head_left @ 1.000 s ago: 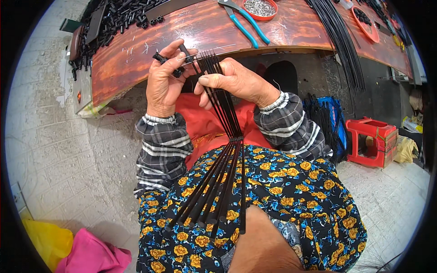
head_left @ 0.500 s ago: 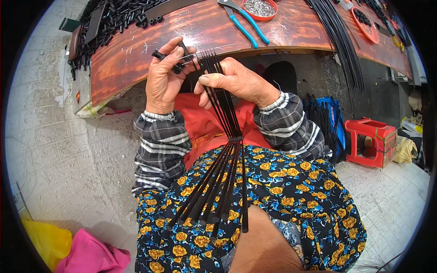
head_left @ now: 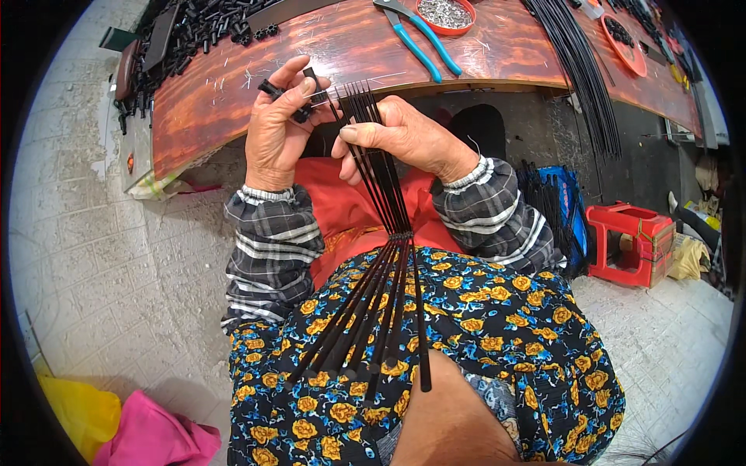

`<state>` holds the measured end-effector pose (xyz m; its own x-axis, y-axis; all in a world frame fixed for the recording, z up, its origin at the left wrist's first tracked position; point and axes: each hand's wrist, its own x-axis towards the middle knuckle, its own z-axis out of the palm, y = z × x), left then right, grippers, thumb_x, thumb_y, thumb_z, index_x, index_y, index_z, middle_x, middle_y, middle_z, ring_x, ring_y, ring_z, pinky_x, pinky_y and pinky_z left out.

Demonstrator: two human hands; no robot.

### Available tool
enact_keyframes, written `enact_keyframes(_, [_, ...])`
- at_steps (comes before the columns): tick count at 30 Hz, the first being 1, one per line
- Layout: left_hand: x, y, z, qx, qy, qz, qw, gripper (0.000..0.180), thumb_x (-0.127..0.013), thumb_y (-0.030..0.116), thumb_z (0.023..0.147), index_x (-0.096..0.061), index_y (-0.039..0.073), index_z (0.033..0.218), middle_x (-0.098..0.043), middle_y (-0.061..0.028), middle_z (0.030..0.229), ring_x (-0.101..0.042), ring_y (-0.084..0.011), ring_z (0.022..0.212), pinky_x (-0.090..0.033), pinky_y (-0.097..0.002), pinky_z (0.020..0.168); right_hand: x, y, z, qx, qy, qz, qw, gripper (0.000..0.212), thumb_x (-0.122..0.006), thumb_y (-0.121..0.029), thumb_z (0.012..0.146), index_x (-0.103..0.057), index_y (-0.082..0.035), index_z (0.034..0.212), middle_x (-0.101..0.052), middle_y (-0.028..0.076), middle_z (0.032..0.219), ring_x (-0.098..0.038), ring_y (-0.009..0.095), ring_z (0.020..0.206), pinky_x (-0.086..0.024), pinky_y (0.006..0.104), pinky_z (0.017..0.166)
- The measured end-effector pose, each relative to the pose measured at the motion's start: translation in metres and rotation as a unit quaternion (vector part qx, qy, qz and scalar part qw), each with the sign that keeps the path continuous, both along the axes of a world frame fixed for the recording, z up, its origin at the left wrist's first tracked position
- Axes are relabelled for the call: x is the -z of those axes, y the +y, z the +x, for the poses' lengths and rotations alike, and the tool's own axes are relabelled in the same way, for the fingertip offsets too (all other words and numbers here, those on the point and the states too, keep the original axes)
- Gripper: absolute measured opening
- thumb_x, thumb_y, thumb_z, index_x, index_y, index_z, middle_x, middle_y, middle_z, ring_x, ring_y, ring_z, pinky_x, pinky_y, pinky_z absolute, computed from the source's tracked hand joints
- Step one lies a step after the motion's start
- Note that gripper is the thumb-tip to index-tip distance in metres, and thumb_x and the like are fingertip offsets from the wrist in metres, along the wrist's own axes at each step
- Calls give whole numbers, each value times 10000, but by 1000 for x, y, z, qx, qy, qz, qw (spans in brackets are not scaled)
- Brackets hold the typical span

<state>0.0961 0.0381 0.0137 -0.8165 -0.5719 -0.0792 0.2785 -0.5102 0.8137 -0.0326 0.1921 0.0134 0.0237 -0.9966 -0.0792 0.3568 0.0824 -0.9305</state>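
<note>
My right hand is closed around a bundle of thin black umbrella ribs, thumb on top. The ribs' narrow tips stick up past my fingers. Below a jointed row, thicker black rods fan out over my lap. My left hand is closed on several small black plastic tubular fittings, gripped by thumb and fingers. A thin pale wire runs from these fittings across the rib tips. Whether the wire passes through the tips is too small to tell.
On the wooden table lie a heap of black fittings, blue-handled pliers, a red dish of small metal pieces and another dish. Long black rods hang over its edge. A red stool stands right.
My left hand has shifted slightly left and up with the fittings. The rightmost rod's lower end has swung slightly right. My right hand keeps its hold on the ribs.
</note>
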Motion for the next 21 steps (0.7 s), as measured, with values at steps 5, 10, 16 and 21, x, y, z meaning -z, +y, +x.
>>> enact_keyframes(5, [6, -3, -1, 10, 27, 20, 999, 334, -622, 5, 849, -561, 10, 1178, -615, -57, 909, -631, -200, 944, -595, -378, 721, 1, 0, 0, 0, -5, 0, 1000, 331, -548, -263, 927, -622, 60, 942, -676, 130, 762, -677, 189, 700, -546, 265, 661])
enact_keyframes(10, [3, 1, 2, 4, -1, 6, 1000, 323, -596, 18, 859, -560, 3, 1180, -643, -142, 1013, -642, -219, 930, -580, -358, 769, 3, -1, -1, 2, -6, 3, 1000, 329, -549, -261, 927, -622, 59, 943, -675, 131, 767, -678, 195, 702, -546, 267, 668])
enact_keyframes(16, [4, -4, 3, 32, -3, 4, 999, 330, -593, 31, 857, -561, 21, 1185, -641, -171, 1045, -653, -227, 886, -572, -349, 759, 3, -1, -1, 1, -4, 3, 1000, 325, -552, -265, 926, -623, 51, 947, -673, 124, 768, -675, 189, 699, -545, 267, 663])
enact_keyframes(21, [7, -5, 2, 30, 4, 8, 1000, 325, -605, 31, 850, -568, 30, 1173, -645, -155, 1019, -654, -219, 872, -579, -356, 733, 3, -1, -2, 2, -3, 8, 1000, 324, -555, -266, 925, -623, 50, 945, -674, 121, 769, -674, 185, 697, -544, 266, 660])
